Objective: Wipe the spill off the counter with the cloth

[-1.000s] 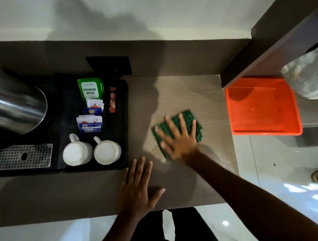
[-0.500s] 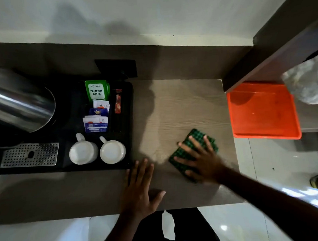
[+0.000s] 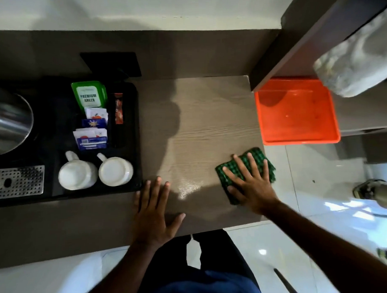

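Two hands on a wood-grain worktop (image 3: 200, 115), seen from above.

Hidden or unclear: steel kettle (image 3: 8, 122) cut off by the left edge, only its curved brushed side showing. Perforated metal drip grille (image 3: 17, 181) also cut at the left. White crumpled plastic bag (image 3: 356, 59) at far right, blurred, contents not readable. Small print on the lower sachets too fine to read. Part of the cloth lies under the palm and cannot be seen.

Materials and shapes: black rectangular tray (image 3: 135, 130) with raised rim, holding two white ceramic cups (image 3: 96, 174) turned upside down, handles pointing far-left; a green sachet (image 3: 88, 96) marked "PREMIUM GREEN"; white and blue sachets (image 3: 91, 136) stacked nearer; a thin red stick sachet (image 3: 118, 108) to their right. Orange square plastic tray (image 3: 296, 112), glossy, shallow-walled, just right of the worktop on a lower shelf.

Task item: green checked cloth (image 3: 254, 155), folded to a rough square, lying flat at the near right edge of the worktop, one corner over the edge. Right hand (image 3: 251, 183) pressed flat on it, fingers spread, not gripping. Wet glossy patch (image 3: 187, 188) left of the cloth, between the hands. Left hand (image 3: 153, 213) flat on the bare worktop, fingers spread, holding nothing, fingertips near the black tray's corner.
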{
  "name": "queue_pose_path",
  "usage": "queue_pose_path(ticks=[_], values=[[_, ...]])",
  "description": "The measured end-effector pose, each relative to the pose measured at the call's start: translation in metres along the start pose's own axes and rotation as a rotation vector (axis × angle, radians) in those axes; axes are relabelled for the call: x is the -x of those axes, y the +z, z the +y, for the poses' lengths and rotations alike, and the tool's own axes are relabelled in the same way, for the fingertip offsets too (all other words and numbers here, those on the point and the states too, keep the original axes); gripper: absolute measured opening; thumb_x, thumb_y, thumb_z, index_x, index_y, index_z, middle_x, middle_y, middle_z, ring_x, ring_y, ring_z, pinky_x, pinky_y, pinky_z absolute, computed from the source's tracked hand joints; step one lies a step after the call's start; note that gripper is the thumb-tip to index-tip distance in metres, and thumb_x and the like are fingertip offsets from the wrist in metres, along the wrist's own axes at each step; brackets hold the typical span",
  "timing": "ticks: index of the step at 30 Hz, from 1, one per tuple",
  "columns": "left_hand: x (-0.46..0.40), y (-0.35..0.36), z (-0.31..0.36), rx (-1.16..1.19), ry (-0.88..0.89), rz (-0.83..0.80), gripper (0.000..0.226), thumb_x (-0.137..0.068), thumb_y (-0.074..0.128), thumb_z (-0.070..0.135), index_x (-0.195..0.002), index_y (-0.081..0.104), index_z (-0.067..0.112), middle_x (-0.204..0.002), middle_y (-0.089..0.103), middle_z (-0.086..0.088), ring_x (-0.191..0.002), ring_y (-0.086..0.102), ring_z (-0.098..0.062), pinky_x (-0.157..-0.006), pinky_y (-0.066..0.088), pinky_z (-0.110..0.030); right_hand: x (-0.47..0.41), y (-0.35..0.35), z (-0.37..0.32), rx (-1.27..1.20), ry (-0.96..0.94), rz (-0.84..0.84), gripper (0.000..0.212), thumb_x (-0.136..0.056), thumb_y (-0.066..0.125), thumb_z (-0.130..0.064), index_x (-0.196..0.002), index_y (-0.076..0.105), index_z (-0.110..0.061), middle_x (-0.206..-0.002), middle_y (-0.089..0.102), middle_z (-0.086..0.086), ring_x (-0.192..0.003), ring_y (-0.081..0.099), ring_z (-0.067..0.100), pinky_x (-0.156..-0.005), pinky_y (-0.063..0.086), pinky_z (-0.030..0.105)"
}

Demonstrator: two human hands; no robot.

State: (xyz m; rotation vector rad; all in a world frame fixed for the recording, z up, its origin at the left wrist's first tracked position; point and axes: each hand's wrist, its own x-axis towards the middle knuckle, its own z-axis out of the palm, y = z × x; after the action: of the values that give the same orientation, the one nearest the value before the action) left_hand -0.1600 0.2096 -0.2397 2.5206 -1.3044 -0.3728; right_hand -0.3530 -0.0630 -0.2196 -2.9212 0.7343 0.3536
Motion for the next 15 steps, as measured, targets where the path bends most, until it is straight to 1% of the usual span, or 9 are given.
queue_pose_path(ticks=[2, 3, 5, 6, 7, 9, 11, 13, 15], values=[[0.001, -0.002, 0.0, 0.007, 0.013, 0.026, 0.093, -0.084, 0.055, 0.07, -0.158, 0.039, 0.017, -0.168, 0.032, -0.012, -0.157, 0.024, -0.036, -0.126, 0.017, -0.059, 0.021, 0.005, -0.043, -0.212, 0.425, -0.006, 0.064, -0.096, 0.028, -0.064, -0.156, 0.011, -0.051, -0.172, 0.009, 0.003, -0.157, 0.002, 0.043, -0.116, 0.005, 0.08], [0.001, -0.003, 0.0, 0.004, 0.018, 0.035, 0.093, -0.084, 0.056, 0.069, -0.158, 0.039, 0.016, -0.169, 0.031, -0.012, -0.157, 0.024, -0.035, -0.126, 0.017, -0.059, 0.031, 0.009, -0.078, -0.296, 0.559, 0.018, 0.064, -0.096, 0.025, -0.065, -0.155, 0.002, -0.056, -0.173, 0.003, 0.003, -0.157, -0.01, 0.039, -0.116, -0.003, 0.078], [0.001, -0.004, 0.001, -0.022, 0.027, 0.033, 0.092, -0.085, 0.056, 0.068, -0.158, 0.039, 0.015, -0.169, 0.031, -0.012, -0.157, 0.024, -0.036, -0.126, 0.016, -0.058, 0.026, 0.01, -0.142, -0.416, 0.67, -0.012, 0.065, -0.097, 0.022, -0.066, -0.152, -0.011, -0.059, -0.173, -0.005, 0.003, -0.153, -0.027, 0.034, -0.113, -0.014, 0.076], [0.001, -0.004, 0.001, -0.032, 0.035, 0.032, 0.09, -0.085, 0.054, 0.067, -0.156, 0.042, 0.014, -0.168, 0.032, -0.014, -0.156, 0.027, -0.037, -0.125, 0.017, -0.058, 0.011, 0.008, -0.16, -0.44, 0.67, -0.022, 0.066, -0.097, 0.024, -0.065, -0.154, -0.008, -0.058, -0.174, -0.002, 0.004, -0.153, -0.026, 0.037, -0.112, -0.016, 0.076], [0.0, -0.003, 0.001, -0.032, 0.038, 0.035, 0.089, -0.085, 0.052, 0.067, -0.155, 0.045, 0.012, -0.166, 0.034, -0.015, -0.154, 0.03, -0.039, -0.124, 0.019, -0.059, -0.01, 0.004, -0.168, -0.441, 0.639, -0.023, 0.066, -0.097, 0.028, -0.064, -0.156, 0.0, -0.055, -0.174, 0.004, 0.005, -0.155, -0.018, 0.043, -0.112, -0.015, 0.077], [-0.001, -0.002, 0.001, -0.034, 0.028, 0.027, 0.09, -0.083, 0.051, 0.067, -0.153, 0.047, 0.011, -0.164, 0.036, -0.017, -0.152, 0.032, -0.041, -0.122, 0.02, -0.061, -0.064, -0.009, -0.158, -0.337, 0.432, 0.023, 0.063, -0.097, 0.031, -0.061, -0.157, 0.013, -0.051, -0.173, 0.01, 0.005, -0.155, -0.004, 0.05, -0.111, -0.011, 0.08], [-0.001, -0.002, 0.003, -0.016, 0.017, 0.011, 0.091, -0.082, 0.052, 0.067, -0.153, 0.046, 0.01, -0.165, 0.036, -0.018, -0.152, 0.03, -0.042, -0.122, 0.018, -0.061, -0.119, -0.025, -0.128, -0.265, 0.287, 0.006, 0.062, -0.098, 0.026, -0.061, -0.157, 0.009, -0.05, -0.174, 0.0, 0.001, -0.155, -0.011, 0.048, -0.11, -0.017, 0.08], [-0.001, -0.003, 0.003, 0.011, 0.011, 0.01, 0.091, -0.082, 0.052, 0.067, -0.154, 0.044, 0.011, -0.166, 0.034, -0.018, -0.154, 0.027, -0.042, -0.123, 0.015, -0.059, -0.157, -0.029, -0.113, -0.287, 0.376, -0.008, 0.063, -0.098, 0.024, -0.062, -0.157, 0.006, -0.05, -0.174, -0.006, -0.001, -0.154, -0.02, 0.046, -0.108, -0.022, 0.078], [0.0, -0.004, 0.004, 0.021, 0.001, 0.006, 0.091, -0.083, 0.052, 0.067, -0.154, 0.044, 0.01, -0.166, 0.034, -0.018, -0.154, 0.026, -0.042, -0.124, 0.014, -0.058, -0.159, -0.031, -0.124, -0.349, 0.444, 0.025, 0.062, -0.099, 0.024, -0.06, -0.157, 0.008, -0.048, -0.174, -0.002, 0.003, -0.154, -0.017, 0.046, -0.109, -0.02, 0.077]])
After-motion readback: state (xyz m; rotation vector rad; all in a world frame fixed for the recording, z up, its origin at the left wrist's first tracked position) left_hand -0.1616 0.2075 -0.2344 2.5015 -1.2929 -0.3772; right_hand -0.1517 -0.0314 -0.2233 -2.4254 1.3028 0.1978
